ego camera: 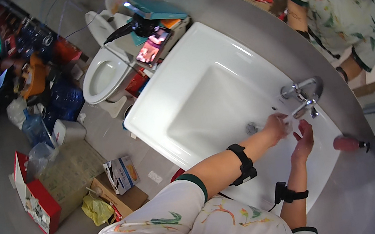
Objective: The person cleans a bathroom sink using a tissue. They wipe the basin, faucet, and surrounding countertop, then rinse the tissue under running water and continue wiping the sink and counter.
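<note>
My left hand is over the white ceramic washbasin, just below the spout of a chrome faucet. Water runs onto its blurred fingers, so their exact pose is unclear. My right hand is to its right, palm turned toward the left hand, fingers bent and apart, with nothing in it. A small gap separates the hands. The round metal drain shows left of my left hand. A pump bottle of pink liquid is at the basin's right corner. Each forearm wears a black strap with a small device.
A mirror behind the faucet reflects a person in a patterned shirt. Left of the basin are a lit phone, a black hair dryer and a toilet. Cardboard boxes and a blue water jug crowd the floor.
</note>
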Action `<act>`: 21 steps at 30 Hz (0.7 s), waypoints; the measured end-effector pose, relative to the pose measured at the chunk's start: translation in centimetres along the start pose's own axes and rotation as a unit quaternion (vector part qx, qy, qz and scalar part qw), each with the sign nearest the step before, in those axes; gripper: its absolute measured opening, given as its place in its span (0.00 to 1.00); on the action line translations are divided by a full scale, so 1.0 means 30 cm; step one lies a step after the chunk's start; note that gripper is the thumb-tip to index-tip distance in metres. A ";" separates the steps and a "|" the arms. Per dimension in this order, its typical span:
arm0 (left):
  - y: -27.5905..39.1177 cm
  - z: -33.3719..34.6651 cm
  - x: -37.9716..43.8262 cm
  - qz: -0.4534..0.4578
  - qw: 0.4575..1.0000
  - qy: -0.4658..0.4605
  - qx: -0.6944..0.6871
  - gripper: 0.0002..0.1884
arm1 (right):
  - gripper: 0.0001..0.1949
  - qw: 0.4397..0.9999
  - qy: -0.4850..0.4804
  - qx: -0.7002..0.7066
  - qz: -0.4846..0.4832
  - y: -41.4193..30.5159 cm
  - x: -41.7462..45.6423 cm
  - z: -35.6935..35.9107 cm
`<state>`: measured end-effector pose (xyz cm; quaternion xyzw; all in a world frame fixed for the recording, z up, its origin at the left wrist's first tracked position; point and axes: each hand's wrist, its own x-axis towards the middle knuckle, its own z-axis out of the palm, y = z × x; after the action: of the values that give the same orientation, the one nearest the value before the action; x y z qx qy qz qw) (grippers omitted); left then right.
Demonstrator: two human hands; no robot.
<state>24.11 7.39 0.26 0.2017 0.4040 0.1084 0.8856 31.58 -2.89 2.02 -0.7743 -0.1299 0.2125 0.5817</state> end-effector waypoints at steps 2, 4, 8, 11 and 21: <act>0.007 0.028 -0.018 0.018 0.990 -0.017 0.139 0.22 | 0.23 0.999 0.012 0.013 0.032 0.030 -0.013 -0.042; 0.009 0.022 0.007 0.018 0.994 -0.015 0.111 0.22 | 0.23 0.998 0.007 0.021 0.058 0.053 -0.032 -0.074; 0.028 -0.005 0.000 -0.051 0.998 -0.024 -0.003 0.24 | 0.24 0.996 -0.011 0.012 0.082 0.093 -0.059 -0.093; 0.064 0.053 -0.061 -0.066 0.992 0.018 -0.109 0.21 | 0.26 0.997 -0.007 0.004 0.080 0.125 -0.043 -0.101; 0.039 -0.036 -0.086 0.016 0.987 -0.152 -0.049 0.19 | 0.29 0.995 0.037 0.090 0.037 0.017 0.179 -0.062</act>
<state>21.57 7.79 1.87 0.1790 0.2554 0.1106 0.9437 37.16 -2.22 1.00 -0.7303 -0.0601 0.2160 0.6453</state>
